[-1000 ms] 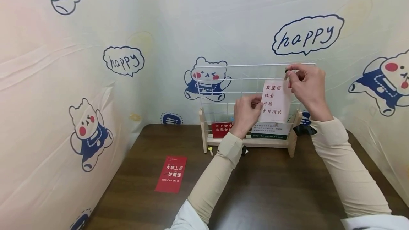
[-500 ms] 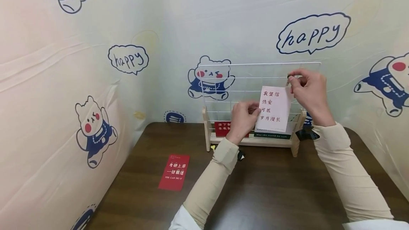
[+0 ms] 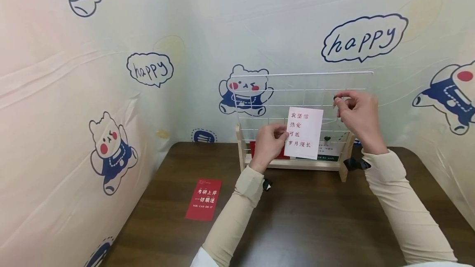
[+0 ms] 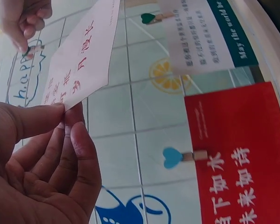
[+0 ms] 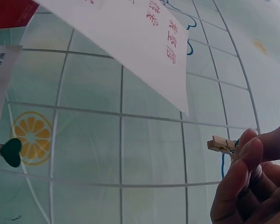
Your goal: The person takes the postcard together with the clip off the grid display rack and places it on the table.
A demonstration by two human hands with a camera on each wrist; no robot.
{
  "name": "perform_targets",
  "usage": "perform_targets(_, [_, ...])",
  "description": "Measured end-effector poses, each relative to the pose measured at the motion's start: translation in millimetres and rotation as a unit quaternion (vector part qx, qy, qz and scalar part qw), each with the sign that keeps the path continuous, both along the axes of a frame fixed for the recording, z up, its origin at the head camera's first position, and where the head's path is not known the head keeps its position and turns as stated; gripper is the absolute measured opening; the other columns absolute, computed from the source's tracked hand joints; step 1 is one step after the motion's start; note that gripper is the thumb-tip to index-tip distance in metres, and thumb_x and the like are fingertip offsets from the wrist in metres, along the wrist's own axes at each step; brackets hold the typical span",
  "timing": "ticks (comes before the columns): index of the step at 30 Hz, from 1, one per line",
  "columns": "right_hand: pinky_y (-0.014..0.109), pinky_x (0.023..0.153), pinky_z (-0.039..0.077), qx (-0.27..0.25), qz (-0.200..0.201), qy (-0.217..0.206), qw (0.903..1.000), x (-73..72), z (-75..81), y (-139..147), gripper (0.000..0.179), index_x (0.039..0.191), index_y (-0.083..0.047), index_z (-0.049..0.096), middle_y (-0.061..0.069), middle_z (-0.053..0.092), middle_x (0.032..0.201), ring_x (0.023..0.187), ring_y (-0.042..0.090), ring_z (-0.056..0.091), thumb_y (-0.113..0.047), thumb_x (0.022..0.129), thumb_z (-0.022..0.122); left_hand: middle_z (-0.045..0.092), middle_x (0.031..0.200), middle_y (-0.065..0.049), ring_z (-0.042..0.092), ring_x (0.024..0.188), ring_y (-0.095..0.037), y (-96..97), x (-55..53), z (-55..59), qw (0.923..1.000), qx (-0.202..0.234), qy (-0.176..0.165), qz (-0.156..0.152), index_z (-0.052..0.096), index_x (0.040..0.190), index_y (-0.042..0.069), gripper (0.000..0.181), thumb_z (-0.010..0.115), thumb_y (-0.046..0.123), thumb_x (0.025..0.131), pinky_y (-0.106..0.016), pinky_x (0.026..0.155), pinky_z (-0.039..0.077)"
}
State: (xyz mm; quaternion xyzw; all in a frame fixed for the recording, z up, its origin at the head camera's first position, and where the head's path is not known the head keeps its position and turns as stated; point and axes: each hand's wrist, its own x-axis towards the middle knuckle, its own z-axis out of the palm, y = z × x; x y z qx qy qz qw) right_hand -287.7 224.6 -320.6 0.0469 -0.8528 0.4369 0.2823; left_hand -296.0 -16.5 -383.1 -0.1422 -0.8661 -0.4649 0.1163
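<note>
My left hand (image 3: 270,142) pinches a pale card (image 3: 304,133) with red characters by its left edge, holding it up before a white wire grid rack (image 3: 297,74). To the right of the card, my right hand (image 3: 359,112) pinches a small wooden clothespin (image 5: 220,144) between thumb and fingers, apart from the card. Low on the grid hangs a red card (image 4: 238,154) with a blue heart clothespin (image 4: 172,157) at its top edge. Beside it is a white and green card (image 4: 196,37), with a green heart clothespin (image 4: 149,18) at its upper edge.
A red card (image 3: 203,200) with white writing lies on the dark brown table (image 3: 315,221), left of my left forearm. The rack's wooden base (image 3: 311,166) stands near the table's back edge. Behind it hangs a curtain (image 3: 200,44) printed with cartoon bears.
My left hand has carried the pale card down and to the left, away from the clothespin. My right hand has come down somewhat, still pinching the clothespin. The head view has shifted slightly.
</note>
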Motion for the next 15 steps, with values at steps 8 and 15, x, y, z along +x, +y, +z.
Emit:
perform_targets(8, [0.029, 0.042, 0.034, 0.023, 0.01, 0.003, 0.9997, -2.2, -21.0, -5.8, 0.019, 0.109, -0.001, 0.075, 0.009, 0.065, 0.062, 0.05, 0.014, 0.049, -0.012, 0.103, 0.06, 0.081, 0.1, -0.006, 0.072, 0.086, -0.015, -14.6, -0.8, -7.6, 0.9997, -0.02, 0.012, 0.007, 0.079, 0.115, 0.007, 0.02, 0.074, 0.012, 0.096, -0.026, 0.079, 0.058])
perform_targets(15, [0.029, 0.044, 0.035, 0.034, 0.025, -0.017, 0.999, -2.4, -40.3, -13.0, 0.02, 0.11, -0.001, 0.076, 0.015, 0.067, 0.068, 0.053, 0.015, 0.051, -0.014, 0.102, 0.062, 0.081, 0.101, -0.007, 0.07, 0.082, -0.012, -28.0, 5.4, -13.7, 0.9996, -0.012, -0.016, 0.019, 0.079, 0.116, 0.007, 0.021, 0.074, 0.011, 0.096, -0.024, 0.076, 0.056])
